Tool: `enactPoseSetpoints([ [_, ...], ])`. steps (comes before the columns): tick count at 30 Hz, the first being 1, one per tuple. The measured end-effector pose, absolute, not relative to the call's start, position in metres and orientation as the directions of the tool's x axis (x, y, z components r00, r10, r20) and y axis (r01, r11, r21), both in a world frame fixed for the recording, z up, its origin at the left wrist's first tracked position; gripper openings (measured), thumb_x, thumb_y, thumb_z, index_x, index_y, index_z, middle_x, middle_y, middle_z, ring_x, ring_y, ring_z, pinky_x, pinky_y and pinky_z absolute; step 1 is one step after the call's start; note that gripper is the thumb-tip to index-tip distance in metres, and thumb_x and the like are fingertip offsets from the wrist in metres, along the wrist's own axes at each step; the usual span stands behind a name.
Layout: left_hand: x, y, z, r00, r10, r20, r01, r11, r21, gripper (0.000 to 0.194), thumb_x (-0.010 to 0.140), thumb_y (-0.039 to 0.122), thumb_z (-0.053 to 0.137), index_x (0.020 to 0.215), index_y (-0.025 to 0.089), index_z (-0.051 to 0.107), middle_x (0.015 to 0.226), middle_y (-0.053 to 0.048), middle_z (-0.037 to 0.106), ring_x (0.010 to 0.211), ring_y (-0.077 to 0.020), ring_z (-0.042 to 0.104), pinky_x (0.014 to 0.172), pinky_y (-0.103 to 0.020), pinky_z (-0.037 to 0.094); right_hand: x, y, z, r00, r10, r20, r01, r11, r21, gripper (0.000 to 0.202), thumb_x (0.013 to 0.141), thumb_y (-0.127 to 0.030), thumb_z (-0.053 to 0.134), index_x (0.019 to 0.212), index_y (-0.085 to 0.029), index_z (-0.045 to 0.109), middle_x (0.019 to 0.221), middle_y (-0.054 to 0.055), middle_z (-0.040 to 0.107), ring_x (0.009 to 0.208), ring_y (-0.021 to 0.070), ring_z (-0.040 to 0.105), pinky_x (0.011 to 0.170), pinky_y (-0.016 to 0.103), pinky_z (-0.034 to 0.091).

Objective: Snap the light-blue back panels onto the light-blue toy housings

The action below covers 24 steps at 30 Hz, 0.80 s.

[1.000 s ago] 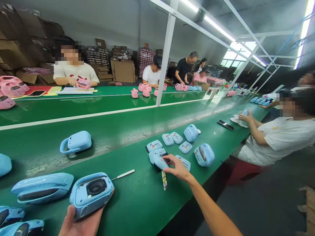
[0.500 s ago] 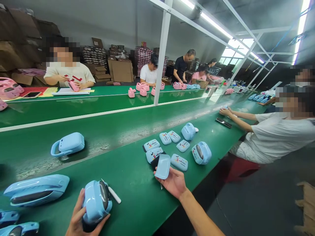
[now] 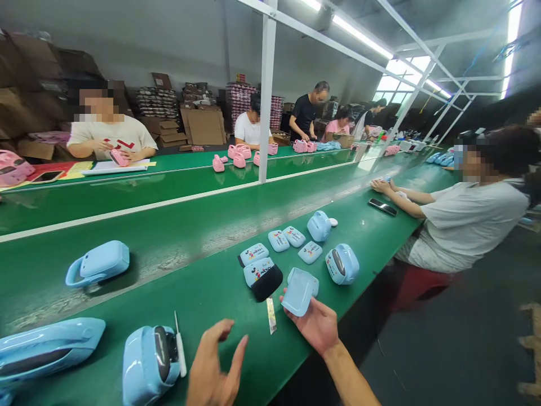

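My right hand (image 3: 318,327) holds a light-blue plastic cover (image 3: 298,290) with its plain side facing me. My left hand (image 3: 215,363) is empty, thumb and fingers apart, over the green worktop. Left of it rests a light-blue plastic housing with a dark window (image 3: 146,366), and a white-handled screwdriver (image 3: 181,352) lies against its side. Between my hands and farther off is a small yellowish strip (image 3: 271,317). Just beyond it, a black piece (image 3: 267,283) partly covers a printed blue cover (image 3: 257,270).
Several printed covers (image 3: 310,252) and two blue handled housings (image 3: 343,264) lie beyond my right hand. Another handled housing (image 3: 101,262) sits at the left. A co-worker (image 3: 477,220) sits at the right, near a phone (image 3: 382,207). Other people work across the line by a white post (image 3: 267,101).
My left hand has let go of the blue housing and moved right, opening. My right hand has shifted slightly right with the cover, uncovering the black piece and the strip. The view has turned slightly.
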State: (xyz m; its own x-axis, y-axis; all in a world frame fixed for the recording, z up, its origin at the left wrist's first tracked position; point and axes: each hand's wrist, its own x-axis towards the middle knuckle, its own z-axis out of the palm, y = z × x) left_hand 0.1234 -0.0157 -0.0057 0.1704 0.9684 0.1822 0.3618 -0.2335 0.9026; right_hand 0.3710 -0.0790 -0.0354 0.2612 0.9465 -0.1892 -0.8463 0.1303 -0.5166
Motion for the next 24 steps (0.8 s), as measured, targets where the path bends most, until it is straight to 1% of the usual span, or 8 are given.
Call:
enactPoseSetpoints([
  [2, 0.171, 0.006, 0.002, 0.192, 0.978, 0.085, 0.506, -0.173, 0.845, 0.046, 0.071, 0.059, 0.069, 0.098, 0.022, 0.060, 0.093, -0.012, 0.071, 0.091, -0.0378, 0.069, 0.083, -0.055, 0.054, 0.373, -0.081, -0.035, 0.268, 0.945, -0.189, -0.852, 0.141, -0.505, 0.051, 0.080, -0.040, 0.068, 0.127, -0.019, 0.065, 0.113, 0.012, 0.075, 0.108, 0.0336, 0.069, 0.102, 0.052, 0.045],
  [4, 0.201, 0.024, 0.005, 0.243, 0.970, 0.012, 0.564, -0.151, 0.812, 0.036, 0.075, 0.054, 0.063, 0.094, 0.023, 0.056, 0.088, -0.010, 0.071, 0.084, -0.0343, 0.070, 0.076, -0.049, 0.054, 0.374, -0.082, -0.033, 0.271, 0.944, -0.189, -0.855, 0.146, -0.497, 0.051, 0.080, -0.041, 0.069, 0.126, -0.019, 0.065, 0.113, 0.012, 0.076, 0.108, 0.0329, 0.069, 0.101, 0.050, 0.045],
  [9, 0.204, 0.038, 0.003, 0.183, 0.983, -0.023, 0.483, -0.070, 0.873, 0.029, 0.074, 0.042, 0.060, 0.096, 0.024, 0.058, 0.074, -0.004, 0.073, 0.072, -0.0279, 0.071, 0.072, -0.041, 0.055, 0.372, -0.081, -0.032, 0.255, 0.944, -0.207, -0.877, 0.136, -0.461, 0.048, 0.079, -0.043, 0.072, 0.119, -0.017, 0.069, 0.110, 0.013, 0.076, 0.104, 0.0321, 0.071, 0.098, 0.048, 0.047],
  [13, 0.183, 0.026, 0.019, 0.087, 0.937, 0.339, 0.493, -0.336, 0.803, 0.019, 0.080, 0.037, 0.059, 0.091, 0.023, 0.067, 0.083, -0.006, 0.074, 0.080, -0.0263, 0.071, 0.077, -0.040, 0.056, 0.355, -0.069, -0.034, 0.197, 0.955, -0.220, -0.898, 0.085, -0.433, 0.038, 0.081, -0.043, 0.072, 0.108, -0.016, 0.073, 0.111, 0.013, 0.076, 0.104, 0.0307, 0.071, 0.095, 0.045, 0.049],
  [16, 0.176, 0.019, 0.035, 0.267, 0.746, 0.610, 0.441, -0.657, 0.611, 0.016, 0.084, 0.024, 0.058, 0.092, 0.024, 0.072, 0.084, -0.005, 0.073, 0.084, -0.0238, 0.068, 0.080, -0.038, 0.056, 0.334, -0.055, -0.036, 0.103, 0.969, -0.225, -0.909, 0.000, -0.417, 0.032, 0.084, -0.043, 0.069, 0.103, -0.017, 0.074, 0.109, 0.010, 0.077, 0.098, 0.0278, 0.072, 0.091, 0.043, 0.051],
  [18, 0.172, 0.018, 0.042, 0.401, 0.653, 0.642, 0.368, -0.757, 0.540, 0.020, 0.085, 0.019, 0.059, 0.093, 0.026, 0.075, 0.080, -0.004, 0.073, 0.088, -0.0234, 0.068, 0.081, -0.037, 0.056, 0.321, -0.047, -0.035, 0.030, 0.973, -0.228, -0.915, -0.064, -0.397, 0.029, 0.087, -0.043, 0.066, 0.103, -0.019, 0.074, 0.106, 0.008, 0.077, 0.095, 0.0258, 0.072, 0.089, 0.044, 0.052],
  [21, 0.165, 0.018, 0.045, 0.442, 0.732, 0.519, 0.325, -0.670, 0.668, 0.016, 0.085, 0.025, 0.061, 0.087, 0.026, 0.077, 0.077, -0.004, 0.074, 0.085, -0.0235, 0.068, 0.077, -0.036, 0.056, 0.306, -0.038, -0.032, -0.034, 0.975, -0.220, -0.924, -0.114, -0.364, 0.026, 0.088, -0.042, 0.066, 0.100, -0.021, 0.075, 0.104, 0.005, 0.078, 0.095, 0.0246, 0.071, 0.087, 0.044, 0.054],
  [24, 0.158, 0.016, 0.041, 0.272, 0.946, 0.175, 0.274, -0.251, 0.928, 0.027, 0.082, 0.047, 0.065, 0.075, 0.022, 0.072, 0.072, -0.004, 0.072, 0.071, -0.0223, 0.067, 0.068, -0.033, 0.055, 0.297, -0.034, -0.030, -0.031, 0.975, -0.219, -0.927, -0.110, -0.359, 0.025, 0.088, -0.041, 0.067, 0.099, -0.020, 0.075, 0.103, 0.005, 0.078, 0.092, 0.0232, 0.071, 0.084, 0.040, 0.055],
])
